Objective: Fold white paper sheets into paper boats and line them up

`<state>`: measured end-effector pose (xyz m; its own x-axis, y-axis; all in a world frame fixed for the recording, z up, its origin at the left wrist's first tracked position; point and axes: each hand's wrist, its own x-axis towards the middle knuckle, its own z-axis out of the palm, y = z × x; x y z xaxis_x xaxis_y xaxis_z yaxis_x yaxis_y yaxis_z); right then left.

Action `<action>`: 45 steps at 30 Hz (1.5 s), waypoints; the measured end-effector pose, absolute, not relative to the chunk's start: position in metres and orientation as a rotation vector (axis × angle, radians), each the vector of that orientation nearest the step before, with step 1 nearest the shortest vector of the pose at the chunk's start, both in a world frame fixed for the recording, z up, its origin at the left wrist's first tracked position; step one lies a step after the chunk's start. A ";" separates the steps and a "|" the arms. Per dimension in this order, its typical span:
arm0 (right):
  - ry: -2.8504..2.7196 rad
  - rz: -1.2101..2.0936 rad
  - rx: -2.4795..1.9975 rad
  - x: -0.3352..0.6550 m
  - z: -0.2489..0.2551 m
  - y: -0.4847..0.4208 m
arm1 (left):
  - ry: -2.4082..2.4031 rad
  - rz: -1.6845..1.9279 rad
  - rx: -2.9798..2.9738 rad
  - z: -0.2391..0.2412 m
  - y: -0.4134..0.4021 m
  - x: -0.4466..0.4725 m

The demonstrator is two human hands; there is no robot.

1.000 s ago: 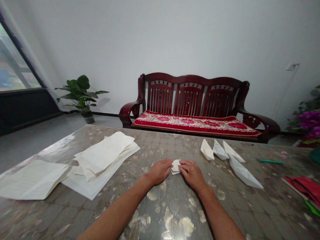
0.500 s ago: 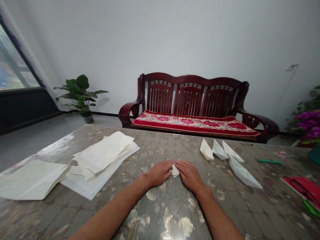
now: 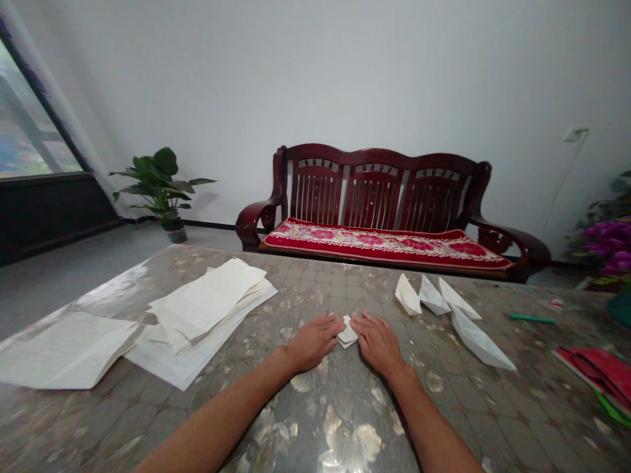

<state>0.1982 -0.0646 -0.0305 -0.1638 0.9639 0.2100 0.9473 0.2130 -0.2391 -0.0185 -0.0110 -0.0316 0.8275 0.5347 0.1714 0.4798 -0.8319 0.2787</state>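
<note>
A small piece of white paper (image 3: 347, 334), folded into several layers with a pointed top, lies on the table between my hands. My left hand (image 3: 314, 341) rests palm down at its left side, fingertips on the paper's edge. From the right, my right hand (image 3: 378, 340) lies with fingers stretched out, tips against the opposite edge. Both thumbs are mostly hidden. To the right stand folded paper boats: a cream one (image 3: 408, 295), a white one (image 3: 434, 295), another behind (image 3: 458, 299) and a longer one (image 3: 482, 341) nearer me.
A stack of paper sheets (image 3: 210, 299) and a folded sheet pile (image 3: 66, 351) lie left on the patterned table (image 3: 276, 420). At right are a green pen (image 3: 533, 318) and a red notebook (image 3: 599, 374). A wooden bench (image 3: 372, 190) stands beyond the table.
My hands have moved slightly apart, the right one outward, so more of the folded paper shows between them. The boats and sheets stay where they were.
</note>
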 end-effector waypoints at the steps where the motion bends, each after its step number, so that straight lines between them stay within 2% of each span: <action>1: -2.163 0.063 -1.804 0.200 -0.031 -0.065 | 0.804 0.336 2.800 -0.031 -0.013 -0.019; 14: -2.021 -0.020 -1.903 0.193 -0.034 -0.063 | 0.795 0.283 2.941 -0.035 -0.021 -0.029; 22: -2.087 0.064 -1.914 0.199 -0.036 -0.064 | 0.716 0.279 2.914 -0.032 -0.021 -0.037; 33: -2.109 0.167 -1.575 0.201 -0.022 -0.067 | 0.866 0.277 2.757 -0.027 -0.021 -0.030; 45: -2.064 0.174 -1.529 0.203 -0.025 -0.065 | 1.025 0.393 2.577 -0.022 -0.011 -0.016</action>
